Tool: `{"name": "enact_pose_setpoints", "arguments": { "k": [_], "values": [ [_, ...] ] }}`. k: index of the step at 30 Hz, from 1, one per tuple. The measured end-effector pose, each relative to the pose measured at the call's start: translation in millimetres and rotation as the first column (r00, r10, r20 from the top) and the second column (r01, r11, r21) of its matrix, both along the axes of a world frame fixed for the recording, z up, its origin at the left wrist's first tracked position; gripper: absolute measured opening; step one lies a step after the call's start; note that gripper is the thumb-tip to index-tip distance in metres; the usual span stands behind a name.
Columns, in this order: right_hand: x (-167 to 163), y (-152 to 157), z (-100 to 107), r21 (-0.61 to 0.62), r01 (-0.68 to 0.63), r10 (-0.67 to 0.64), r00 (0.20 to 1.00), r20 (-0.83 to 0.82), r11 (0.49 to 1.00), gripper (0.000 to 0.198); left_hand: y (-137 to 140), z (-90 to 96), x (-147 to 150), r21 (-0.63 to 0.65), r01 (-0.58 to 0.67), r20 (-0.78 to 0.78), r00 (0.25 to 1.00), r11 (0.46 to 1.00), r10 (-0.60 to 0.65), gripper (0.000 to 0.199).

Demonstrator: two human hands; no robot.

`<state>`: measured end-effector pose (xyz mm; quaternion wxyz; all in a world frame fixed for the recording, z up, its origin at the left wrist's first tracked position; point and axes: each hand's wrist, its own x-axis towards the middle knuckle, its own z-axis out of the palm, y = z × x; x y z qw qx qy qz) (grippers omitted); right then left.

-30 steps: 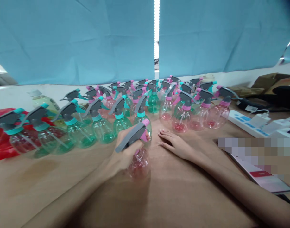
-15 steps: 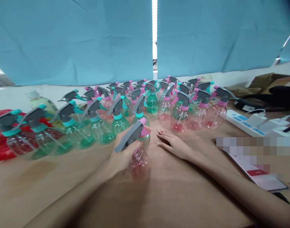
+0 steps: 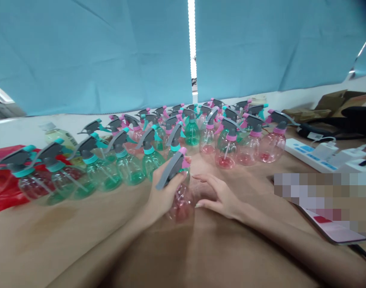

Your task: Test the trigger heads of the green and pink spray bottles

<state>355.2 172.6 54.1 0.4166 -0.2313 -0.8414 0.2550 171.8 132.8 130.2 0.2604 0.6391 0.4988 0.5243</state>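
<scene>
My left hand is wrapped round the neck of a clear pink spray bottle with a grey trigger head and pink nozzle. The bottle stands near the middle of the table, leaning slightly. Close to its right side is my right hand, fingers curved and thumb apart, holding nothing. Behind my left hand runs a row of green spray bottles with turquoise collars. Several pink spray bottles stand beyond my right hand.
More spray bottles crowd the back by the wall. A red plastic bag and a capped bottle are at the left. To the right lie a power strip with plugs, a phone-like device, a black headset-like object and cardboard.
My left hand and the pink spray bottle have shifted a little to the right. My right hand has lifted from lying flat, curved its fingers and come closer to the bottle.
</scene>
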Motion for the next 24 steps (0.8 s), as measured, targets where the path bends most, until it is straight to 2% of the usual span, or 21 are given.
{"name": "enact_pose_setpoints", "arguments": {
  "k": [5,12,15,20,22,24],
  "values": [
    [-6,-7,6,-0.021,0.024,-0.026,0.994,-0.108,0.999,0.075,18,-4.8,29,0.104,0.041,-0.009,0.999,0.994,-0.04,0.011],
    [1,-10,13,-0.078,0.138,-0.145,0.984,-0.1,0.987,0.066,32,-1.7,60,0.135,0.041,-0.031,0.999,0.99,-0.037,0.024],
    [6,-11,19,-0.071,0.143,-0.147,0.988,-0.055,0.987,0.063,35,0.1,62,0.124,0.042,-0.06,0.998,0.991,-0.035,0.026],
    [10,-10,27,-0.066,0.117,-0.118,0.993,-0.001,0.991,0.066,33,3.0,56,0.083,0.131,-0.117,0.986,0.988,-0.121,0.042],
    [13,-8,27,-0.068,0.127,-0.127,0.992,0.009,0.99,0.062,25,-4.0,49,0.079,0.149,-0.153,0.979,0.986,-0.136,0.051],
    [15,-2,27,-0.076,0.151,-0.151,0.988,0.013,0.986,0.056,12,-18.7,37,0.077,0.157,-0.211,0.968,0.985,-0.138,0.058]
  ]
}}
